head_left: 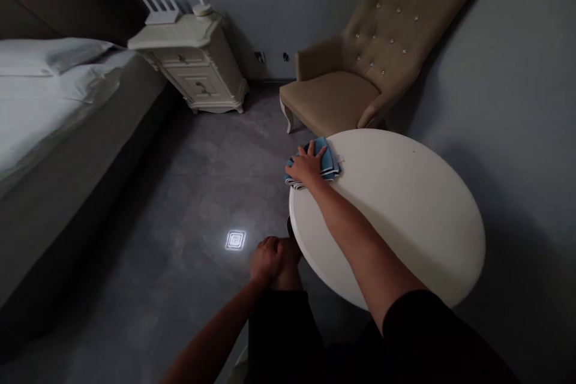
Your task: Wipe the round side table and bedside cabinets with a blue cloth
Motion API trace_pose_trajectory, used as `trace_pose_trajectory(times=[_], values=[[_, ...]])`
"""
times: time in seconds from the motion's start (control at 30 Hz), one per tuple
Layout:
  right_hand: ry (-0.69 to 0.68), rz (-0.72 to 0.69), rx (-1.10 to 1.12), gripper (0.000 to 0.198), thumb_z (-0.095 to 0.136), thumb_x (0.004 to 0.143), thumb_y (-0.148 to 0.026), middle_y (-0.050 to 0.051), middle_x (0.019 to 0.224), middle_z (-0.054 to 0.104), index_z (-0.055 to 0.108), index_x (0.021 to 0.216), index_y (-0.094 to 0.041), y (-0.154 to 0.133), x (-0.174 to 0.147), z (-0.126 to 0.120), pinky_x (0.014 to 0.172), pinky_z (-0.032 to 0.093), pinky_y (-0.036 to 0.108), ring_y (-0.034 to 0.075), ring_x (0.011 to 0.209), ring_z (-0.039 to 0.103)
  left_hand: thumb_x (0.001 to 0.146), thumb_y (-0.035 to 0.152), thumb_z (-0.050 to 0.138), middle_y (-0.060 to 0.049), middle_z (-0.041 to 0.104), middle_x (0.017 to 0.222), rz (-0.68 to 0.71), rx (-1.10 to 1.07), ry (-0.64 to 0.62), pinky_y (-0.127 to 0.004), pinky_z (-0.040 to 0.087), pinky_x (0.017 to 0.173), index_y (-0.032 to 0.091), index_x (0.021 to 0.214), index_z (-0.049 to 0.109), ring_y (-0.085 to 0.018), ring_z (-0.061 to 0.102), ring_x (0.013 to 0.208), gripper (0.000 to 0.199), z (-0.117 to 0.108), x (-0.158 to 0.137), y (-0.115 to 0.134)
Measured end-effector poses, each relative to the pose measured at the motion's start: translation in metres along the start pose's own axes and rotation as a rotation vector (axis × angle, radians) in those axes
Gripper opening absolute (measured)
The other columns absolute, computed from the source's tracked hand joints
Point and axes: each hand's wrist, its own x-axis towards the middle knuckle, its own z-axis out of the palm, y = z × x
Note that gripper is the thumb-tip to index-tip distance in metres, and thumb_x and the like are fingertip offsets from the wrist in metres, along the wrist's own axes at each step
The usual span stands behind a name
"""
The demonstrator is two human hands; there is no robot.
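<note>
Resting palm-down at the far-left rim of the round, smooth white tabletop surface (405, 210), the right hand (307, 165) lies on a folded blue fabric cloth with dark and white striped edging (330, 160). Its fingers are splayed wide over the top; it bears on the cloth without visibly closing around it.

The relation that counts most is a simple one: the cloth lies directly beneath the right hand, showing on both sides of it, with one part seeming to reach past the surface's rim. The striped edge runs roughly crosswise to the forearm, on the side nearer the wearer. A long axis is hard to judge, since the hand covers much of the fold. The right arm crosses above the near part of the surface, and most of the surface lies to the right of the cloth.

The left hand (267, 258) is farther from the cloth, just left of the surface's near-left rim, resting at a bare knee (288, 276). Its fingers look curled; whether it has hold of anything, I cannot tell. Beyond the surface's far rim stands a tan, button-tufted upholstered armchair (333, 96).
</note>
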Motion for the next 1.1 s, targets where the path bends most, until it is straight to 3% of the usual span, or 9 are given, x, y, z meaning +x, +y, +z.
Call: trace_pose_trajectory(times=[0.07,0.17,0.33,0.5,0.63,0.73,0.83,0.97,1.1], values=[[0.01,-0.036,-0.004,0.051,0.064,0.107,-0.048,0.01,0.185,0.048,0.081,0.148,-0.024,-0.009,-0.016,0.004,0.133,-0.007,0.093,0.056,0.177,0.005,0.113,0.035,0.049,-0.013,0.083,0.134,-0.004,0.016,-0.004,-0.042,0.055,0.108,0.022,0.121,0.083,-0.032,0.075,0.128,0.038,-0.002,0.001,0.003],[0.017,-0.095,-0.005,0.06,0.067,0.106,-0.054,0.007,0.189,0.042,0.073,0.159,-0.028,-0.023,-0.068,0.01,0.136,0.0,0.091,0.052,0.178,0.007,0.113,0.034,0.048,-0.013,0.084,0.131,0.014,0.045,0.003,-0.041,0.055,0.108,0.022,0.116,0.083,-0.031,0.075,0.125,0.038,-0.004,-0.002,0.006],[-0.037,-0.213,0.034,0.071,0.066,0.107,-0.059,0.002,0.195,0.027,0.057,0.174,-0.035,-0.034,-0.21,0.022,0.138,0.004,0.09,0.05,0.181,0.004,0.114,0.032,0.043,-0.016,0.083,0.127,0.053,0.069,0.003,-0.038,0.054,0.105,0.02,0.115,0.082,-0.03,0.076,0.123,0.04,-0.004,-0.012,0.005],[-0.086,-0.262,0.096,0.076,0.068,0.108,-0.054,-0.001,0.196,0.02,0.048,0.18,-0.041,-0.016,-0.351,0.034,0.138,0.008,0.092,0.052,0.181,0.004,0.113,0.032,0.045,-0.018,0.083,0.128,0.137,0.072,-0.022,-0.037,0.053,0.109,0.016,0.118,0.082,-0.029,0.076,0.123,0.04,0.001,-0.022,0.005],[-0.076,-0.219,0.132,0.08,0.068,0.109,-0.061,-0.002,0.194,0.023,0.038,0.183,-0.05,0.008,-0.405,0.035,0.134,0.01,0.099,0.056,0.18,0.008,0.113,0.031,0.044,-0.018,0.083,0.13,0.134,0.074,0.025,-0.039,0.052,0.113,0.016,0.121,0.082,-0.03,0.074,0.127,0.042,0.008,-0.024,0.009],[-0.076,-0.187,0.095,0.079,0.062,0.111,-0.068,-0.001,0.194,0.024,0.037,0.184,-0.048,0.015,-0.401,0.03,0.132,0.01,0.101,0.057,0.179,0.008,0.114,0.032,0.044,-0.017,0.083,0.13,0.14,0.075,0.029,-0.04,0.053,0.112,0.018,0.12,0.082,-0.031,0.075,0.126,0.041,0.01,-0.023,0.01],[-0.064,-0.159,0.059,0.076,0.052,0.114,-0.07,0.003,0.195,0.022,0.041,0.184,-0.041,0.014,-0.363,0.023,0.132,0.007,0.1,0.056,0.179,0.008,0.113,0.03,0.045,-0.018,0.083,0.128,0.139,0.066,0.022,-0.04,0.054,0.112,0.017,0.118,0.082,-0.03,0.076,0.124,0.04,0.009,-0.023,0.01],[-0.042,-0.063,-0.011,0.075,0.046,0.116,-0.067,0.007,0.195,0.025,0.045,0.183,-0.033,0.026,-0.267,0.006,0.131,0.004,0.1,0.058,0.179,0.008,0.113,0.028,0.047,-0.016,0.083,0.126,0.131,0.035,0.019,-0.04,0.055,0.111,0.018,0.114,0.082,-0.03,0.076,0.123,0.036,0.007,-0.023,0.006],[0.008,0.125,-0.118,0.075,0.034,0.118,-0.064,0.007,0.196,0.021,0.041,0.185,-0.031,0.066,-0.144,-0.02,0.13,0.007,0.099,0.057,0.178,0.01,0.113,0.029,0.05,-0.013,0.084,0.127,0.124,-0.012,0.027,-0.041,0.056,0.112,0.021,0.116,0.082,-0.03,0.076,0.123,0.033,0.006,-0.018,-0.001]])
